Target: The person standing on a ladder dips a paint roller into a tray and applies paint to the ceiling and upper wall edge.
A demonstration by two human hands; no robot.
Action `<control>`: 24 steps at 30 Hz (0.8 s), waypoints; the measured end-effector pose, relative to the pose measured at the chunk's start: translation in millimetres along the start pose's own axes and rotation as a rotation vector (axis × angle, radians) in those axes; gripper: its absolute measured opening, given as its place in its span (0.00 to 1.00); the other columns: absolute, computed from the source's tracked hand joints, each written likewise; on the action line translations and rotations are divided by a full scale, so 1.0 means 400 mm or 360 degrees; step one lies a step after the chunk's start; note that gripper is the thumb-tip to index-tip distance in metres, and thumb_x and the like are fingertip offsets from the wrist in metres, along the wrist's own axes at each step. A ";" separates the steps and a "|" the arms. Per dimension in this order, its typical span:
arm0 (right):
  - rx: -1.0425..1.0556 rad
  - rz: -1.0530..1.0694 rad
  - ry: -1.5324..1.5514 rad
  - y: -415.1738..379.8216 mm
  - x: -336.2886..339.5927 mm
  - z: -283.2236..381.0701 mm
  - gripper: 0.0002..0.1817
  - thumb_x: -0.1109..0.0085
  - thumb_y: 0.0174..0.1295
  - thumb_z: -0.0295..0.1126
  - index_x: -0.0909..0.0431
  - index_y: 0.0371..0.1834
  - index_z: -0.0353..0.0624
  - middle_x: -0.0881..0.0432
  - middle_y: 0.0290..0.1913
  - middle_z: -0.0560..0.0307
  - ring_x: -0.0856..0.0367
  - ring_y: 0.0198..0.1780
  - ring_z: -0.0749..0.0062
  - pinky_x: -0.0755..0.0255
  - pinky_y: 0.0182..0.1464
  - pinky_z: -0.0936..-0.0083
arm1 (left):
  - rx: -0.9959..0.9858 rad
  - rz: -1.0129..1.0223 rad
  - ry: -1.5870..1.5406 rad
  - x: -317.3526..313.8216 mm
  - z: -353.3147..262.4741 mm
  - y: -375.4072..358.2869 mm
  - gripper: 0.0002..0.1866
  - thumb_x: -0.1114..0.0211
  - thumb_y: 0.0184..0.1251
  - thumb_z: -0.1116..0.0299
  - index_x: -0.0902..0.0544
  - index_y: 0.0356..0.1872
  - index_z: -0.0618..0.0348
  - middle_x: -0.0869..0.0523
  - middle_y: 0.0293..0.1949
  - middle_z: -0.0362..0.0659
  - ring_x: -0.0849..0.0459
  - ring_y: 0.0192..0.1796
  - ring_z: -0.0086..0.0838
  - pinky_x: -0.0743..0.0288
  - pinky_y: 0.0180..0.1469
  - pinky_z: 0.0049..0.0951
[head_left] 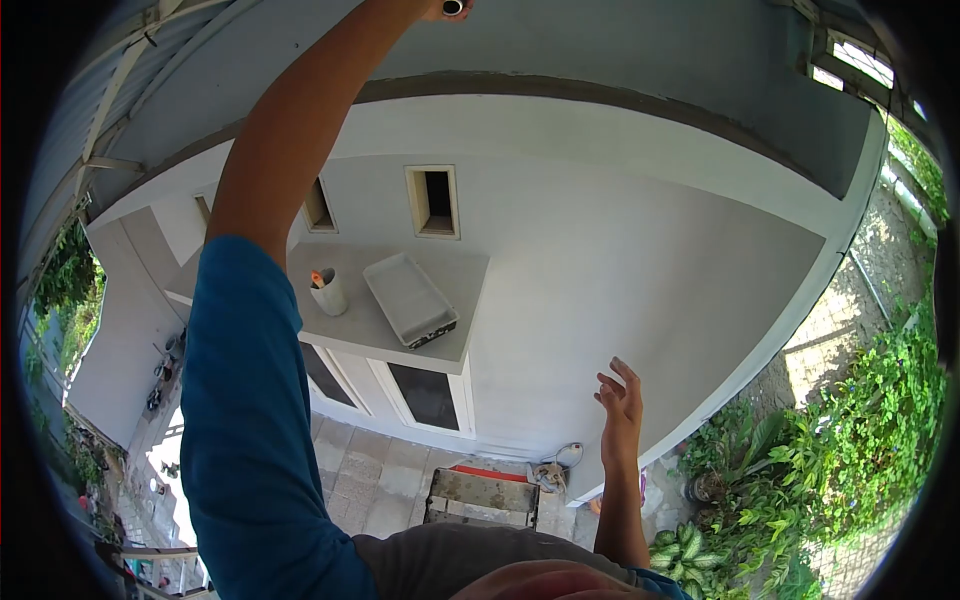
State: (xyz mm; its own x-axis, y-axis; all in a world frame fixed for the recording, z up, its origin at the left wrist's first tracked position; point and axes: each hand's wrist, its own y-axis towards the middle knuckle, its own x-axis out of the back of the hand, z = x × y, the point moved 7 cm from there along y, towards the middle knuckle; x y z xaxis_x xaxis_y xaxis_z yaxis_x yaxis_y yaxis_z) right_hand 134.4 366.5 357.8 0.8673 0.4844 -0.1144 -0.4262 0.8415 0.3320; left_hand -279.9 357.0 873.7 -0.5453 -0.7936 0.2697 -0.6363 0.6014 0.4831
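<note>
Left hand (447, 8) raised to top edge of view, gripping one small dark round thing (452, 7); how tight, cannot tell. Right hand (620, 400) open, fingers spread, holding nothing, near the wall (640, 250). On ledge (380, 325): one paint tray (410, 298), one cup (328, 292). Two wall openings (433, 202). Much free wall around.

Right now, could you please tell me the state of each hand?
Left hand: raised to the frame's top edge, mostly cut off; cannot be told.
Right hand: open, fingers spread, holding nothing.
</note>
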 end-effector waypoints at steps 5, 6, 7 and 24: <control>-0.0190 -0.0026 0.0023 -0.023 0.035 -0.060 0.27 0.46 0.70 0.31 0.34 0.72 0.40 0.32 0.71 0.47 0.26 0.66 0.58 0.29 0.62 0.62 | 0.0124 0.0282 0.0305 -0.015 0.074 -0.138 0.05 0.49 0.76 0.68 0.28 0.40 0.56 0.24 0.29 0.38 0.28 0.25 0.17 0.34 0.23 0.19; -0.0199 -0.0016 0.0025 -0.027 0.038 -0.066 0.27 0.46 0.70 0.31 0.34 0.72 0.40 0.32 0.71 0.47 0.26 0.66 0.58 0.29 0.62 0.62 | 0.0135 0.0276 0.0311 -0.007 0.085 -0.206 0.05 0.49 0.76 0.68 0.28 0.40 0.56 0.24 0.29 0.38 0.28 0.25 0.17 0.34 0.23 0.19; -0.0232 -0.0025 0.0006 -0.028 0.043 -0.073 0.27 0.46 0.70 0.32 0.34 0.72 0.40 0.32 0.71 0.47 0.26 0.66 0.58 0.29 0.62 0.62 | 0.0185 0.0274 0.0388 0.003 0.095 -0.277 0.05 0.49 0.76 0.68 0.28 0.40 0.57 0.24 0.29 0.38 0.27 0.25 0.17 0.33 0.23 0.19; -0.0216 -0.0139 -0.0027 -0.048 0.100 -0.074 0.27 0.47 0.71 0.31 0.34 0.73 0.39 0.32 0.72 0.49 0.26 0.66 0.59 0.29 0.62 0.63 | 0.0055 0.0066 0.0346 -0.020 -0.003 -0.049 0.09 0.50 0.75 0.73 0.25 0.36 0.67 0.23 0.28 0.46 0.24 0.26 0.33 0.28 0.25 0.32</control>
State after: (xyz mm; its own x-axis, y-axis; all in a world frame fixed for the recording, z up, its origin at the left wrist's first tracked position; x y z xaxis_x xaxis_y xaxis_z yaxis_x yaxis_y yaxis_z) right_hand 169.7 376.8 319.3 0.9064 0.4047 -0.1209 -0.3787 0.9054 0.1917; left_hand -262.3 351.3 863.0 -0.4431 -0.7672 0.4638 -0.6362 0.6336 0.4402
